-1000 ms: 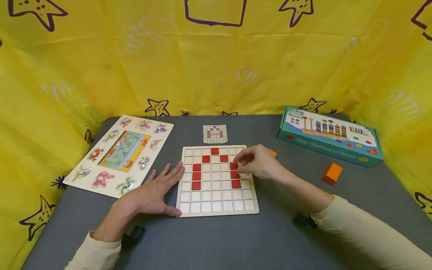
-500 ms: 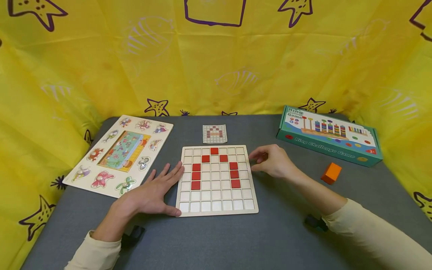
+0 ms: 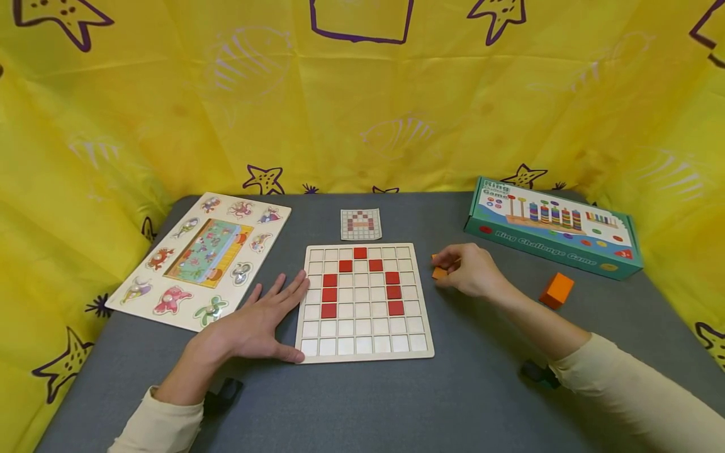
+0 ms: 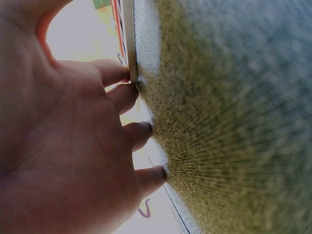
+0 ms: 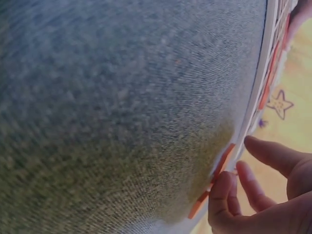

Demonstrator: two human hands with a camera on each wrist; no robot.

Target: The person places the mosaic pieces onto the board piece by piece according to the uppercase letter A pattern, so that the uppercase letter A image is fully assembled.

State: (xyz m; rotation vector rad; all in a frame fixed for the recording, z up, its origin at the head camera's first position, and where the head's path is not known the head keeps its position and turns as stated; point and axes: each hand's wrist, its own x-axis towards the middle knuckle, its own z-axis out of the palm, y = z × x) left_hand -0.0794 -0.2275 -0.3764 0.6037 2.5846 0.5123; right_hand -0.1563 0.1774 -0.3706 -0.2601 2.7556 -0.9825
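A wooden grid board [image 3: 364, 360] lies on the table, with several red square tiles [image 3: 393, 277] forming an arch in its cells. Spread along the board's left side is my left hand [image 3: 257, 324]; its thumb touches the lower left corner and its fingertips are at the left edge. To the right of the board, my right hand [image 3: 472, 272] reaches over small orange tiles [image 3: 438, 273] on the table. In the right wrist view, bent fingers [image 5: 222, 192] are right at an orange tile [image 5: 224, 160], while the thumb stands apart from them.
A small pattern card [image 3: 361, 225] lies behind the board. An animal knob puzzle [image 3: 130, 301] is at the left. The green Ring Challenge Game box [image 3: 544, 248] stands at the back right, with an orange block [image 3: 557, 290] in front. A yellow curtain [image 3: 362, 126] closes the back.
My right hand has drawn back rightward from the board's red right column to the orange tiles beside it. My left hand and the board have stayed put.
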